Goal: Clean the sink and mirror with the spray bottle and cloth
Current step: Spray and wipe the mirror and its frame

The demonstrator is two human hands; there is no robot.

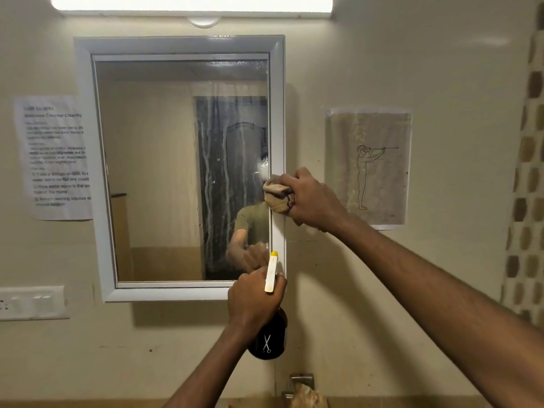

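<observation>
While my right hand (306, 198) grips a bunched tan cloth (276, 198) against the right side of the mirror (182, 169), I see the glass there streaked with pale runs of liquid, mostly over its right half; the left half looks plain. Its frame is white, and the cloth sits half on that frame, half on the edge of the glass. My left hand (254, 298) is curled round the neck of the spray bottle (268, 334), just below the mirror's lower right corner. That bottle has a dark body with a small white scissors mark, a cream trigger head and a yellow tip that overlaps the frame. Left of the mirror hangs a printed sheet (56, 157), with a white switch plate (31, 302) lower down. Right of the mirror is a line drawing (368, 167) of a standing figure. Above the mirror glows a strip light (191, 4). Below the mirror, at the bottom edge, a metal fitting (300, 382) shows; I cannot tell more of it.
</observation>
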